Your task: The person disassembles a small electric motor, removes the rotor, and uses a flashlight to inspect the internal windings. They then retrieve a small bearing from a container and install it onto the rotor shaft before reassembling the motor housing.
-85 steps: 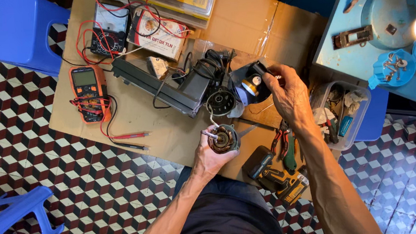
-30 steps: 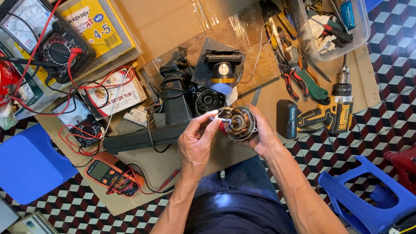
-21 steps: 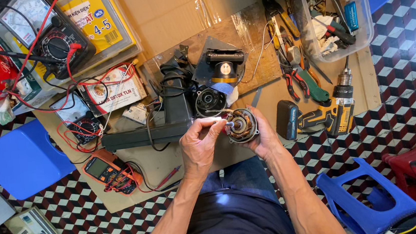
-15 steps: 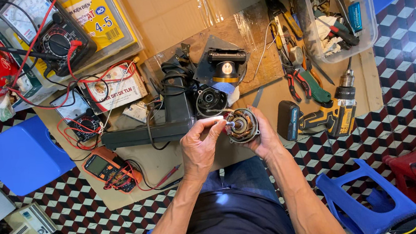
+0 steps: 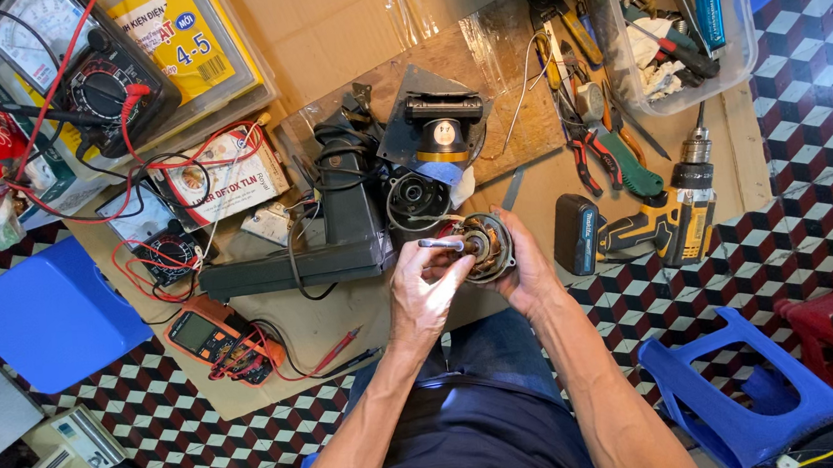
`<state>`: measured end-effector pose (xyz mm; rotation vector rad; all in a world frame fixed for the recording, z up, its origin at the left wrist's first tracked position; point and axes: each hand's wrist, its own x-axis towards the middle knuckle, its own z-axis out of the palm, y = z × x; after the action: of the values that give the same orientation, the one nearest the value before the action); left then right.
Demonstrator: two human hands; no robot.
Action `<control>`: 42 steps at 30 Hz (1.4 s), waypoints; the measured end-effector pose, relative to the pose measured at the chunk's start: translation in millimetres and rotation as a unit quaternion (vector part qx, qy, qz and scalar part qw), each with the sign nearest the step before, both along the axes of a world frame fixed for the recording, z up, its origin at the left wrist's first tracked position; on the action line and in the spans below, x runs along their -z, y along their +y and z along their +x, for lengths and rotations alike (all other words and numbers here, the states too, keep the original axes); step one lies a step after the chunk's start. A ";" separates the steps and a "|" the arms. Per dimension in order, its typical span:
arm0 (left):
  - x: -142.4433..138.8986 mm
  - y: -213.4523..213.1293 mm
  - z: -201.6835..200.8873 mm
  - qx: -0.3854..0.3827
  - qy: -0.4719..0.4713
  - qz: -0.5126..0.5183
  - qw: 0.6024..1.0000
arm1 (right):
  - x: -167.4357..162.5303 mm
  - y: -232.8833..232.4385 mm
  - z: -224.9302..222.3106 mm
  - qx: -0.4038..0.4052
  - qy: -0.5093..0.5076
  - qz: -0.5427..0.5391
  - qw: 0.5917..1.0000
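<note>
Cupping one round motor stator (image 5: 486, 248) just below the black tool housing (image 5: 350, 220), the right hand (image 5: 530, 272) curls its fingers around it; the left hand (image 5: 427, 291) pinches one metal shaft (image 5: 441, 245) at its mouth.

Round, dark motor stator (image 5: 486, 246) with copper windings, tilted, just above the cardboard, slim metal shaft (image 5: 441, 245) protruding left.

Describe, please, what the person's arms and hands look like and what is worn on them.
Both forearms are bare to past the elbow: no sleeves, gloves, watch or rings visible. The left hand and right hand are lean, with sinewy forearms. A dark garment covers the torso and lap.
</note>
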<state>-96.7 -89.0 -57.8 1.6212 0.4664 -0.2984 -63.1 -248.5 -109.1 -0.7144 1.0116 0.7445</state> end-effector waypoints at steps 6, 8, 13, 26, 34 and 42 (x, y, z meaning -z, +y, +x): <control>6.4 -2.4 -3.3 0.002 -0.018 -0.001 1.000 | -1.5 0.2 -1.9 -0.020 -0.005 -0.030 0.999; 7.5 -1.4 -4.3 0.002 -0.029 0.005 1.000 | -0.7 1.0 -2.3 -0.020 -0.006 -0.021 1.000; 9.4 -2.6 -5.0 0.003 -0.011 0.024 1.000 | 1.6 1.1 -3.9 -0.021 -0.019 -0.051 0.998; -34.1 34.4 -0.3 -0.056 0.023 -0.090 0.994 | 1.2 -0.5 -5.5 -0.042 -0.010 -0.054 0.998; -30.8 38.9 11.7 0.012 0.030 -0.010 0.999 | -0.4 -2.3 -2.5 -0.055 -0.016 -0.075 0.996; -36.6 29.3 7.5 -0.014 0.004 0.008 1.000 | 4.2 0.4 -4.6 -0.024 0.002 -0.051 0.998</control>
<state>-89.3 -59.8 -21.3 1.6291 0.4979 -0.2807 -67.7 -248.1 -113.3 -0.8288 1.0437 0.7405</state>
